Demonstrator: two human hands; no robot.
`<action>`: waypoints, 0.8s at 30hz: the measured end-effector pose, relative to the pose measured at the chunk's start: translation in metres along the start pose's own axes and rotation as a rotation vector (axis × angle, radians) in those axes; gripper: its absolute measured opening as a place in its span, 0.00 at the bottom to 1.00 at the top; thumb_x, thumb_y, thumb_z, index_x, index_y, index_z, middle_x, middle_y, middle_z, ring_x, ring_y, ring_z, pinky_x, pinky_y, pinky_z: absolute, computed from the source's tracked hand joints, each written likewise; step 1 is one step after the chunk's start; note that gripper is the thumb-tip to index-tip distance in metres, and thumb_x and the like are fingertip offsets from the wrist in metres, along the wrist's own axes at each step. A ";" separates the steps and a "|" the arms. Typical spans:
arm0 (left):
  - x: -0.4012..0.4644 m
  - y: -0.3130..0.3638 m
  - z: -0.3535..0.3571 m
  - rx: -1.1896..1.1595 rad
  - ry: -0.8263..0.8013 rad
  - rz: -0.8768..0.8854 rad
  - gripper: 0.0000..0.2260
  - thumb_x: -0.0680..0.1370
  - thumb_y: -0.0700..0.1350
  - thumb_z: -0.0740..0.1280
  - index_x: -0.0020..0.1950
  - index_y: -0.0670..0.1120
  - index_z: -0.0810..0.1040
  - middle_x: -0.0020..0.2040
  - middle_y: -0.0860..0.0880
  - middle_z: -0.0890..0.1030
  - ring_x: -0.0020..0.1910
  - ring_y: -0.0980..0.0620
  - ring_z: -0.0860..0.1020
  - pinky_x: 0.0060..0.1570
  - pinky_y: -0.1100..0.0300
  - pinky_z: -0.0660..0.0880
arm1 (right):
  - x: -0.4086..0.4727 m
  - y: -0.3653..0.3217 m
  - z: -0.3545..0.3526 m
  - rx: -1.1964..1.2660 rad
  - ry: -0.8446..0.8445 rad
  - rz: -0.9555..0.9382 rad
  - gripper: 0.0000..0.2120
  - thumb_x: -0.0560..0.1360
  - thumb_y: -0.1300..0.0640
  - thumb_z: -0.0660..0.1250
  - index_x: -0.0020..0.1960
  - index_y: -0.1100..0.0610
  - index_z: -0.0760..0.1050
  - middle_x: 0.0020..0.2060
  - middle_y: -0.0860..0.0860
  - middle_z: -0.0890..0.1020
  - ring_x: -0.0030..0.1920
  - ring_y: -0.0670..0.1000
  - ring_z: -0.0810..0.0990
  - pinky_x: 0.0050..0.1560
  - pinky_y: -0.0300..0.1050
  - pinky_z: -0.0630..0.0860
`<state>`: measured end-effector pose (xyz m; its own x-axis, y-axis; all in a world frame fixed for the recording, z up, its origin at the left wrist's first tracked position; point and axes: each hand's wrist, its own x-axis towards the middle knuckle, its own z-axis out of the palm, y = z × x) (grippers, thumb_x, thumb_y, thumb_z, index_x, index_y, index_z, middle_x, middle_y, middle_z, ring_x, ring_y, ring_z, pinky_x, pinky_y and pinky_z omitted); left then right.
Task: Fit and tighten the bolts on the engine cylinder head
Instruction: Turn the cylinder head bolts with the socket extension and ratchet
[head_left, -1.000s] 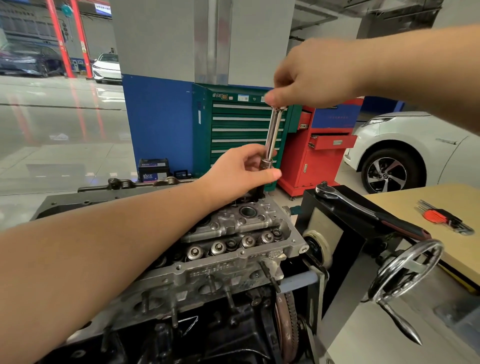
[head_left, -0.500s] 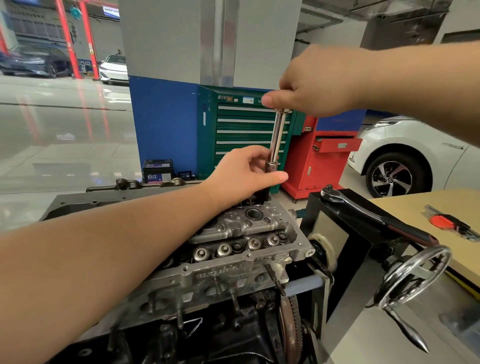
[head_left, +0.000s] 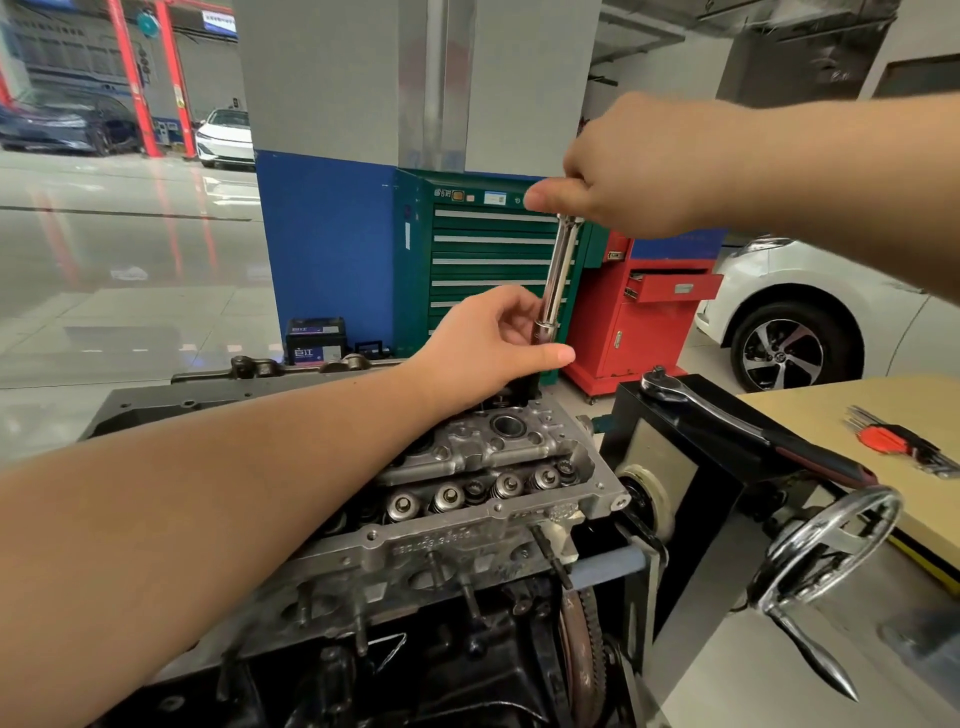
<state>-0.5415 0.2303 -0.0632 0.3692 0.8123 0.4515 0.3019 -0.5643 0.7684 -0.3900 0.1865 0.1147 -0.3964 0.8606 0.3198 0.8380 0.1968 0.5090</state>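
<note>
Fingers (head_left: 540, 200) of right hand (head_left: 639, 166) pinched round the top of the extension bar (head_left: 558, 280); left hand (head_left: 488, 343) curled about its lower end, at the socket (head_left: 545, 332), thumb stretched out beneath. Stood nearly upright over the far end of the cylinder head (head_left: 483, 483), tip hidden behind the left hand, so bolt itself not seen. Judged stiff, polished steel, smooth and likely slippery under oily skin; light enough to spin between fingertips, best gripped at the top for turning and steadied low down near the socket. Judged heavy and rigid as a casting, bolted on a black engine stand (head_left: 670, 462) with chrome handwheel (head_left: 831, 551). Ratchet handle (head_left: 758, 431) lay along the stand's top edge, untouched; hex key set (head_left: 893, 441) lay near the right edge of the tan tabletop (head_left: 810, 415). Beyond: green tool cabinet (head_left: 467, 260), red cabinet (head_left: 639, 322), battery (head_left: 316, 340) on glossy floor, white car (head_left: 810, 312) to the right
</note>
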 end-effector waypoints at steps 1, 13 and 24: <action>0.000 -0.001 -0.001 0.047 0.026 0.005 0.14 0.71 0.54 0.81 0.50 0.52 0.80 0.42 0.56 0.80 0.35 0.63 0.76 0.45 0.71 0.76 | 0.000 -0.001 0.001 0.016 0.016 0.015 0.36 0.82 0.31 0.51 0.38 0.62 0.75 0.29 0.58 0.77 0.32 0.58 0.75 0.31 0.47 0.63; -0.002 0.001 -0.002 -0.036 -0.046 -0.002 0.19 0.76 0.52 0.78 0.65 0.52 0.80 0.56 0.55 0.84 0.47 0.58 0.85 0.58 0.59 0.80 | -0.001 0.005 0.000 0.074 -0.024 -0.010 0.31 0.82 0.33 0.54 0.39 0.58 0.76 0.31 0.55 0.78 0.34 0.56 0.76 0.33 0.47 0.65; -0.002 0.004 -0.005 -0.378 -0.179 -0.076 0.09 0.81 0.35 0.70 0.62 0.39 0.81 0.55 0.37 0.86 0.52 0.46 0.87 0.55 0.56 0.83 | -0.008 -0.003 0.026 1.814 -0.150 0.120 0.21 0.81 0.42 0.64 0.60 0.60 0.78 0.49 0.59 0.85 0.52 0.59 0.85 0.57 0.54 0.80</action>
<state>-0.5459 0.2273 -0.0589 0.5156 0.7921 0.3268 0.0025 -0.3828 0.9238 -0.3793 0.1913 0.0896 -0.3624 0.9170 0.1667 0.2214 0.2585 -0.9403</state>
